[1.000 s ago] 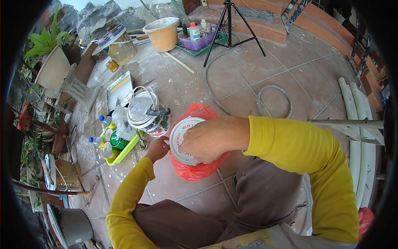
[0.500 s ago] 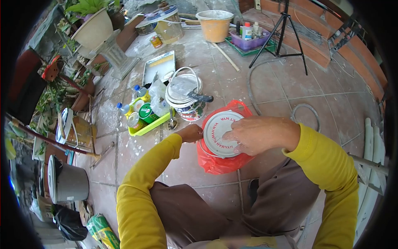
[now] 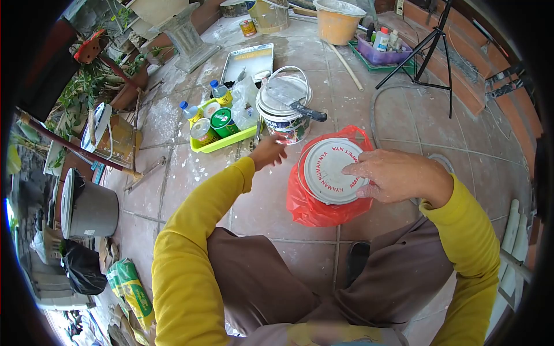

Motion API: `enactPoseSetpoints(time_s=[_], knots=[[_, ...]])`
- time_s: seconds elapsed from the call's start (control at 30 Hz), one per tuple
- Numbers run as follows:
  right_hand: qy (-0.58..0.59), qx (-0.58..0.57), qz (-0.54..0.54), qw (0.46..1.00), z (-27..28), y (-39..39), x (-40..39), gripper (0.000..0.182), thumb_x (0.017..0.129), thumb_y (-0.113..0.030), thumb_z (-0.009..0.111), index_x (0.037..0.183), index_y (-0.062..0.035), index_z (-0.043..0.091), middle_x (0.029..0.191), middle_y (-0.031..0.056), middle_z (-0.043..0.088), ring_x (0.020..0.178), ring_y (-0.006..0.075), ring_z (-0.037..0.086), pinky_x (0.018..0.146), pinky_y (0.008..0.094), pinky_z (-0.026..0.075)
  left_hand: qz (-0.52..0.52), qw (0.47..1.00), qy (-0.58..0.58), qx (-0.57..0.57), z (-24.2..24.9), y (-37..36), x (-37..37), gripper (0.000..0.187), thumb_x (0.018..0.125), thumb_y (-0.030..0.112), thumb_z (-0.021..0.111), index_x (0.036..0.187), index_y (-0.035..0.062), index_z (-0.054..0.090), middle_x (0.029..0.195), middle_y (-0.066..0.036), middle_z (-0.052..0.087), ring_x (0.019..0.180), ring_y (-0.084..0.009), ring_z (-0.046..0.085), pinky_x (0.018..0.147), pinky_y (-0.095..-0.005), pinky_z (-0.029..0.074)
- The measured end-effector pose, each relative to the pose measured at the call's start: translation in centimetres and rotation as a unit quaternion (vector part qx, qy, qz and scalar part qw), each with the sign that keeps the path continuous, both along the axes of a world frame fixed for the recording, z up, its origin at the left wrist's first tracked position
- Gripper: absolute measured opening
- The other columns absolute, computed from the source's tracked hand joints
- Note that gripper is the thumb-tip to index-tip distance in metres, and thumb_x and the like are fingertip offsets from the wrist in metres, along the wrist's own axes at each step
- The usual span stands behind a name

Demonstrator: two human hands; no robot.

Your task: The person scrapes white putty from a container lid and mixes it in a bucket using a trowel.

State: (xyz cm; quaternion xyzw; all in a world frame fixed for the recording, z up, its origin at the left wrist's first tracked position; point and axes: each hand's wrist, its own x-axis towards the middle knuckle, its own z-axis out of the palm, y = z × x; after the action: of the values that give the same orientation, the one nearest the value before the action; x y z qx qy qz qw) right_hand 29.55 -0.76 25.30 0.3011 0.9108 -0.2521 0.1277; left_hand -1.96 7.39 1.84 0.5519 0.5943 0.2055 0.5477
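Observation:
A white-lidded paint bucket (image 3: 332, 167) with red lettering stands on the floor in front of me, a red plastic bag (image 3: 309, 213) gathered around it. At the right edge of its lid my right hand (image 3: 404, 176) is closed, with the fingertips over the rim. My left hand (image 3: 269, 152) is off the bucket with its fingers apart, holding nothing. It is close to a metal tool (image 3: 258, 131) at the corner of the lime-green tray (image 3: 222, 141). Just beyond is a smaller white bucket (image 3: 288, 130), with a black-handled putty knife (image 3: 309, 111) lying across its top.
Bottles and cans, including a green can (image 3: 222, 118), fill the lime-green tray. Behind it lies a paint roller tray (image 3: 248, 60). An orange bucket (image 3: 337, 26), a purple basket (image 3: 384, 53) and a black tripod (image 3: 444, 34) stand farther back. A hose (image 3: 375, 109) curves at right.
My left hand has left the lid's edge and opened, moving toward the lime-green tray. My right hand has shifted to the lid's right edge. The camera view has shifted.

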Motion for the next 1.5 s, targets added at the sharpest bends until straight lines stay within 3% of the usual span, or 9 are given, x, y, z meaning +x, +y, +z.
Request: enactPoseSetpoints(time_s=[0.1,0.37,0.4,0.5,0.53,0.67,0.8,1.23,1.5], knots=[[0.001,0.001,0.003,1.0,-0.1,0.0,-0.5,0.043,0.083,-0.015,0.068,0.122,0.0005,0.059,0.105,0.0232,0.063,0.1,0.0384,0.061,0.088,0.0444,0.047,0.087,0.914,-0.376,-0.123,4.7,-0.2,-0.7,0.054,0.101,0.042,0.021,0.146,0.0139,0.032,0.102,-0.018,0.064,0.081,-0.0291,0.063,0.074,-0.041,0.048],[-0.003,0.004,0.008,1.0,0.1,-0.2,-1.3,0.042,0.084,-0.015,0.067,0.122,0.0009,0.059,0.107,0.024,0.063,0.102,0.0385,0.06,0.089,0.0452,0.046,0.062,0.908,-0.4,-0.109,4.9,-0.4,-0.6,0.059,0.101,0.04,0.007,0.148,0.0159,0.033,0.11,-0.019,0.064,0.085,-0.0297,0.062,0.077,-0.042,0.047],[-0.005,0.004,0.007,1.0,0.2,-0.2,-1.3,0.042,0.084,-0.015,0.067,0.122,0.001,0.059,0.107,0.024,0.063,0.102,0.0385,0.06,0.089,0.0451,0.046,0.065,0.91,-0.397,-0.104,4.7,-0.4,-0.8,0.057,0.102,0.038,0.013,0.137,0.0095,0.048,0.104,-0.016,0.066,0.085,-0.0275,0.062,0.077,-0.0398,0.047],[0.003,0.009,0.015,1.0,0.0,-0.2,-1.0,0.043,0.083,-0.016,0.067,0.122,0.0008,0.059,0.105,0.0233,0.063,0.099,0.0381,0.061,0.088,0.045,0.047,0.095,0.943,-0.31,-0.075,1.8,0.9,-2.1,0.051,0.102,0.034,0.023,0.118,0.0042,0.062,0.095,-0.012,0.068,0.082,-0.0229,0.062,0.074,-0.0355,0.048],[0.008,0.011,0.019,1.0,-0.1,-0.1,-1.0,0.043,0.083,-0.016,0.067,0.122,0.0006,0.059,0.105,0.0229,0.063,0.098,0.0379,0.061,0.087,0.045,0.047,0.114,0.955,-0.271,-0.046,1.3,0.6,-2.3,0.041,0.099,0.033,0.041,0.092,0.0033,0.069,0.083,-0.008,0.068,0.075,-0.0192,0.063,0.068,-0.0326,0.049],[0.016,0.02,0.019,0.999,0.1,-0.2,-1.1,0.043,0.083,-0.016,0.067,0.122,0.0002,0.059,0.102,0.0215,0.063,0.093,0.0369,0.062,0.084,0.0447,0.048,-0.005,0.998,0.053,0.031,2.2,-1.8,-1.9,0.027,0.085,0.032,0.066,0.075,0.0066,0.07,0.074,-0.008,0.069,0.071,-0.0227,0.066,0.064,-0.0364,0.052],[0.029,0.025,0.031,0.999,-0.2,-0.1,-1.0,0.043,0.083,-0.015,0.067,0.122,-0.0001,0.059,0.101,0.021,0.063,0.088,0.0368,0.063,0.081,0.0439,0.049,-0.392,0.778,0.451,0.194,-0.5,-3.6,-2.7,0.015,0.072,0.02,0.068,0.082,0.0104,0.073,0.084,-0.014,0.07,0.083,-0.0366,0.066,0.073,-0.0449,0.054],[0.072,0.031,0.06,0.995,-1.1,0.4,-0.9,0.044,0.081,-0.015,0.068,0.12,0.0039,0.059,0.099,0.0206,0.063,0.087,0.0352,0.063,0.079,0.0417,0.049,-0.38,0.82,0.414,0.104,-1.6,-3.5,-3.1,0.025,0.083,0.027,0.063,0.098,0.0087,0.072,0.096,-0.015,0.07,0.095,-0.035,0.065,0.084,-0.0431,0.052],[0.029,-0.011,0.023,0.999,-0.2,0.0,-2.3,0.042,0.083,-0.015,0.066,0.121,0.0018,0.06,0.096,0.0204,0.063,0.088,0.0354,0.061,0.083,0.0435,0.046,-0.386,0.805,0.44,0.096,0.0,-3.8,-2.7,0.024,0.075,0.018,0.062,0.089,0.0007,0.071,0.093,-0.02,0.069,0.092,-0.037,0.066,0.078,-0.0451,0.053]])
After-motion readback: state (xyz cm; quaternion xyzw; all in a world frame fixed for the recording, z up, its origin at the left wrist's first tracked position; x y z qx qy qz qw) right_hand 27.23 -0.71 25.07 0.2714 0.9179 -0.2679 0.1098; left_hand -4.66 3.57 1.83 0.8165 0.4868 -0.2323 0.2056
